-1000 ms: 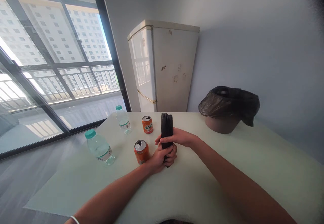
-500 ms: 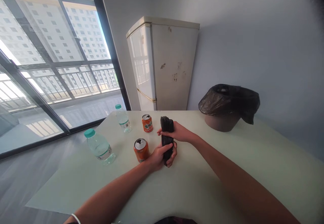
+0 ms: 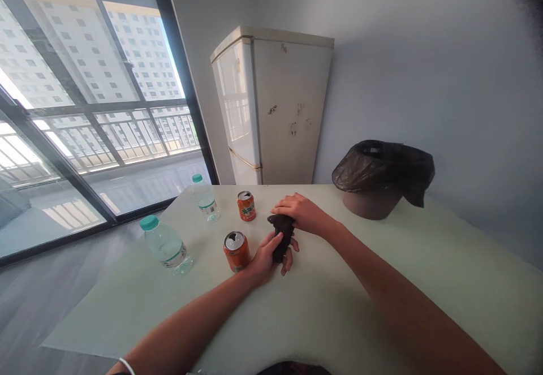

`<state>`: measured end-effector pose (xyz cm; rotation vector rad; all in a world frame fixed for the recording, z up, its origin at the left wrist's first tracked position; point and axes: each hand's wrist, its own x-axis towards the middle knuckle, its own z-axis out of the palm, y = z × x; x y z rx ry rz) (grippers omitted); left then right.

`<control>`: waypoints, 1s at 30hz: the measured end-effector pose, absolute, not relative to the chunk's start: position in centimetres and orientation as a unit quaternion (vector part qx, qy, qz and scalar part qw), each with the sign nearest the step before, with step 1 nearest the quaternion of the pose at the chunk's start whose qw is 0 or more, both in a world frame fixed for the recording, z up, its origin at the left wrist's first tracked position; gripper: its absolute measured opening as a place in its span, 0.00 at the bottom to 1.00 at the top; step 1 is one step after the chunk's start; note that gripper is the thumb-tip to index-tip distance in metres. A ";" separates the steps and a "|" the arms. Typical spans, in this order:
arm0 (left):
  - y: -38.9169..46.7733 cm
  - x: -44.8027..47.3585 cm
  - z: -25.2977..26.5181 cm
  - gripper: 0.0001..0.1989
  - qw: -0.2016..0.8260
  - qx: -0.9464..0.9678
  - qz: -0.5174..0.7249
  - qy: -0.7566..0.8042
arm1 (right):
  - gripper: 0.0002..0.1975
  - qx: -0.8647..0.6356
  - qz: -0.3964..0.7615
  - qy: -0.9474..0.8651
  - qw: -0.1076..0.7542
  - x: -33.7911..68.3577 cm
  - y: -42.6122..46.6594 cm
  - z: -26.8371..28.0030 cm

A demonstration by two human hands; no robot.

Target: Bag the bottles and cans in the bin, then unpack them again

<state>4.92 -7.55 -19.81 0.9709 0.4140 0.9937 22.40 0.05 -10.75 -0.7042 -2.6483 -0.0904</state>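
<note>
Between my hands is a black plastic bag [image 3: 283, 238], gathered into a narrow bundle with its top bent over. My left hand [image 3: 271, 256] holds its lower part, thumb across the front and fingertips showing at the right side. My right hand [image 3: 303, 212] covers the upper end, fingers together and curled over it; part of the bag is hidden beneath. Just left of my left hand stands an open orange drink can [image 3: 236, 255]. A second orange can [image 3: 246, 208] stands farther back, upright.
Two clear plastic bottles with teal caps, one nearer [image 3: 167, 248] and one farther [image 3: 206, 199], stand at the left of the pale table [image 3: 339, 313]. At the right back is a trash bin [image 3: 369, 204] lined with a black bag. A white fridge [image 3: 292, 92] stands beyond the table.
My right hand has moved up over the top of the black plastic bag. The bag's upper end, upright before, is now folded down, so the bundle looks shorter.
</note>
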 end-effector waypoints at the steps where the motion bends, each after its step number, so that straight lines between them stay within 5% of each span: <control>1: -7.5 5.0 -20.0 0.18 0.744 0.444 0.461 0.189 | 0.18 -0.244 -0.082 -0.949 0.180 22.6 0.3 -10.8; 9: -7.0 5.0 -20.1 0.35 0.768 0.416 0.457 0.168 | 0.15 -0.156 -0.257 -0.946 0.124 23.2 1.0 -11.8; 18: -7.3 5.0 -20.3 0.15 0.752 0.415 0.468 0.208 | 0.15 -0.153 -0.241 -0.955 0.083 21.3 -1.0 -10.9; 24: -7.4 5.3 -20.2 0.17 0.769 0.393 0.439 0.248 | 0.28 -0.332 -0.131 -0.932 0.060 22.8 -3.1 -7.5; 30: -7.5 5.0 -19.8 0.16 0.788 0.396 0.424 0.206 | 0.10 -0.363 -0.162 -0.917 0.038 22.7 -3.8 -6.2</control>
